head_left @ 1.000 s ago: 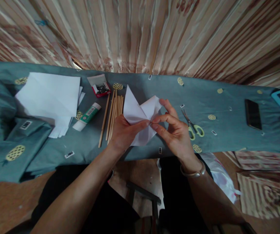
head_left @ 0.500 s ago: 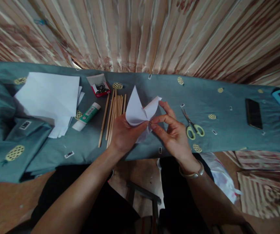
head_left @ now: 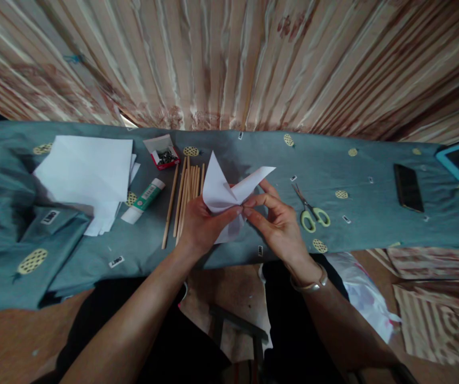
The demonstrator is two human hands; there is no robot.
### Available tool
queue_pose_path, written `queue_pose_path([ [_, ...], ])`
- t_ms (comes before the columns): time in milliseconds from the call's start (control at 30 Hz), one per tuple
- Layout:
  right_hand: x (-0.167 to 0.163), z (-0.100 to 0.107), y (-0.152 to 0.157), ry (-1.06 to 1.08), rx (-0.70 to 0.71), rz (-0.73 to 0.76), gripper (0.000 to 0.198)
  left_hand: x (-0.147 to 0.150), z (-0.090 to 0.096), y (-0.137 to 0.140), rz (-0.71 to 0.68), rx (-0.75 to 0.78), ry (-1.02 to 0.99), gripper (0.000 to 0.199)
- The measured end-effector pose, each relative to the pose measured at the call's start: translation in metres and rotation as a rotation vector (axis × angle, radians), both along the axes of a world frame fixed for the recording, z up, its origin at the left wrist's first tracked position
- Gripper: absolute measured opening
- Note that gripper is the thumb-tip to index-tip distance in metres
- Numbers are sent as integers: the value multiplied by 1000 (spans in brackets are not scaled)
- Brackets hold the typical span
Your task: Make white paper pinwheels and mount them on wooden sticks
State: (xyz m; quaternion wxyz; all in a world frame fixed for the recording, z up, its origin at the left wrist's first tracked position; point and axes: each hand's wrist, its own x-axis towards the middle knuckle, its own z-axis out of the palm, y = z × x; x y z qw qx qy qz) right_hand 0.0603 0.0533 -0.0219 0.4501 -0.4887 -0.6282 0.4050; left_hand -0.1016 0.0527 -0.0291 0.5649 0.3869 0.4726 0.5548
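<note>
At the bottom centre of the frame, dark-clad legs [head_left: 113, 314] sit under the table's near edge, which probably lets both hands work directly above it. A bracelet [head_left: 311, 287] circles the right wrist. In the middle of the frame, the left hand [head_left: 198, 223] is clamped on a white paper [head_left: 218, 189], its thumb pressing near the gathered middle, seemingly to stop the bent corners springing open. The right hand [head_left: 278, 223] meets it there, thumb and forefinger pinched on that same middle (anything small between the tips is too tiny to make out). The thumbs sit close together, likely so one steadies while the other does fine work. Two corners of the paper stand up toward the top of the frame.

Just right of centre, scissors [head_left: 309, 210] lie with handles toward the person, handy for picking up. Left of centre, wooden sticks [head_left: 189, 186] lie roughly side by side, perhaps for easy reach, with a glue stick [head_left: 143, 200] beside them. Beyond, a small red box [head_left: 169, 166] stands open, its metal pieces showing. Loose sheets [head_left: 93, 165] lie at the left, a phone [head_left: 408, 188] at the right; a striped curtain [head_left: 229, 58] fills the top.
</note>
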Motion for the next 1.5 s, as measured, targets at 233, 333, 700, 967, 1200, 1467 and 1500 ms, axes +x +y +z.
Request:
queue_pose_path([
  [233, 2, -9, 2, 66, -26, -55, 19, 0, 4, 1, 17, -29, -11, 38],
  [333, 2, -12, 3, 102, -31, -83, 43, 1, 4, 1, 7, -39, -22, 33],
  [700, 2, -6, 9, 181, -47, 88, 70, 1, 6, -2, -39, -85, -57, 31],
  [967, 8, 2, 7, 212, -170, 109, 81, 3, 4, -4, -50, -75, -140, 39],
  [1200, 10, 6, 5, 236, -242, 83, 82, 3, 5, -5, -77, -100, -133, 36],
  [1467, 6, 7, 4, 172, -223, 22, 46, 3, 2, -5, -38, -81, -52, 31],
  [1500, 6, 6, 3, 147, -215, 6, 41, 3, 2, -4, -29, -79, -32, 31],
])
